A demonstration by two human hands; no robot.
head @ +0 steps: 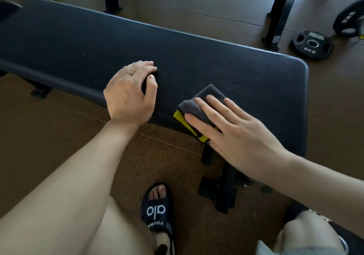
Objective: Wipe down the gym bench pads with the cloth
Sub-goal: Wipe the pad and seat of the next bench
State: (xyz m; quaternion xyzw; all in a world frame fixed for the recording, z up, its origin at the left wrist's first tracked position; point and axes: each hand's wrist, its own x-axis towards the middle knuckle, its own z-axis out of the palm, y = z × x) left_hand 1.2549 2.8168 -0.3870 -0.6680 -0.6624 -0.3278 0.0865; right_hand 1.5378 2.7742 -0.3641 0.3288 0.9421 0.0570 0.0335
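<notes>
Here, flat right hand [234, 134] presses cloth [199, 107]; left hand [130, 93] rests loosely; plate [311, 44] reads "5KG".

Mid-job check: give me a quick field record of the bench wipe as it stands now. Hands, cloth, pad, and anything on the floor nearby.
pad: long black bench pad, running from upper left to right
cloth: folded grey cloth with a yellow edge, lying at the pad's near edge
right hand: right hand flat on the cloth, fingers straight, pressing it down
left hand: left hand resting on the pad's near edge, fingers loosely curled, holding nothing
floor: 5KG weight plate lying beyond the pad's right end
</notes>
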